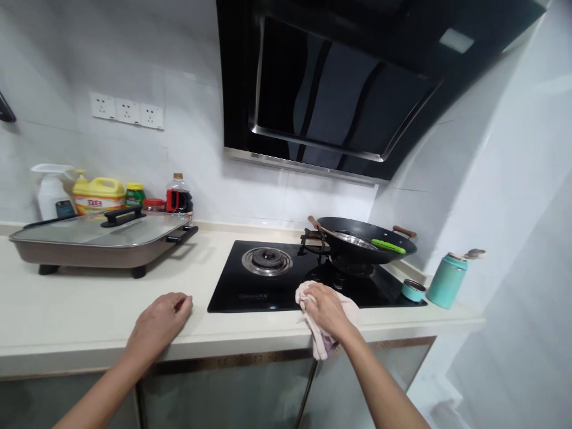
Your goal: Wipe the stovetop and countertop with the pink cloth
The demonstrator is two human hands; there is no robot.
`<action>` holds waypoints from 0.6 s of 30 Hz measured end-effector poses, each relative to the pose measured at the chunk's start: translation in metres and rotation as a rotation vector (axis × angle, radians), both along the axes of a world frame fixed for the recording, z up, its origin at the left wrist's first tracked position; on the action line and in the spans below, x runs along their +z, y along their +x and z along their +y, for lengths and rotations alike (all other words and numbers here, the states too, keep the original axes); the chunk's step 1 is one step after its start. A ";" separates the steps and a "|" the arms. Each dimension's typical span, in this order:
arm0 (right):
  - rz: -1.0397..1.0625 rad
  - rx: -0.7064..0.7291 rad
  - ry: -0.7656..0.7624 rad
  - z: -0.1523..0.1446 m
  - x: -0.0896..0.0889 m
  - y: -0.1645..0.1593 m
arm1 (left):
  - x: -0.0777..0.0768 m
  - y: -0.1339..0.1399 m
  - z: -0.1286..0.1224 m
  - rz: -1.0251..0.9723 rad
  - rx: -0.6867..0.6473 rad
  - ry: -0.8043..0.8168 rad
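My right hand [325, 305] is closed on a pale pink cloth [318, 338], which it presses on the front edge of the black glass gas hob [250, 291]. Part of the cloth hangs over the counter's front edge. My left hand [161, 317] rests on the counter [196, 274] left of the hob, its fingers curled in with nothing visible in them. On the hob's left side is a bare burner [267, 261]. A black wok [357, 253] with wooden handles sits over the right burner, holding a metal utensil and a green-handled one [388, 246].
At left stands a lidded electric pan [84, 256]; behind it are a spray bottle [53, 193], a yellow jug [99, 193] and a dark sauce bottle [179, 193]. A turquoise flask [447, 281] and its cup lid [413, 291] stand right. A range hood [335, 95] overhangs the hob.
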State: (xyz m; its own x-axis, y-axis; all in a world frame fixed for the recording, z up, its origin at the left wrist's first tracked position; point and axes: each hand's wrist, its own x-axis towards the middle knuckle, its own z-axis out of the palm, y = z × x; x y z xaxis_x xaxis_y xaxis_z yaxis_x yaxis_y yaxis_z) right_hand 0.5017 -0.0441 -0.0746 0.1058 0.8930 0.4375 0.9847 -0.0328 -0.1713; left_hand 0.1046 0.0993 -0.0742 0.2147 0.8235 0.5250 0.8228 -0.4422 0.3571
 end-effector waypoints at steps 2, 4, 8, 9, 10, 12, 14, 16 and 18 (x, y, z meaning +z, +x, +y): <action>0.014 -0.030 0.011 -0.016 -0.004 0.018 | -0.001 0.000 0.001 0.016 0.003 0.000; 0.023 -0.090 0.015 -0.027 -0.007 0.037 | -0.003 -0.001 0.004 0.031 0.007 -0.003; 0.035 -0.246 0.007 -0.038 -0.007 0.081 | -0.008 -0.004 0.010 0.052 0.003 -0.005; 0.038 -0.284 0.001 -0.038 -0.006 0.091 | -0.010 -0.005 0.012 0.056 0.001 -0.010; 0.041 -0.325 -0.008 -0.037 -0.005 0.101 | -0.011 -0.005 0.014 0.058 -0.003 -0.017; 0.052 -0.413 -0.032 -0.033 -0.003 0.119 | -0.013 -0.006 0.016 0.055 -0.002 -0.031; 0.067 -0.497 -0.072 -0.028 0.000 0.134 | -0.012 -0.007 0.017 0.045 0.009 -0.040; 0.089 -0.558 -0.127 -0.024 0.003 0.148 | -0.010 -0.006 0.016 0.042 0.020 -0.054; 0.116 -0.595 -0.191 -0.023 0.008 0.161 | -0.008 -0.005 0.014 0.047 0.030 -0.060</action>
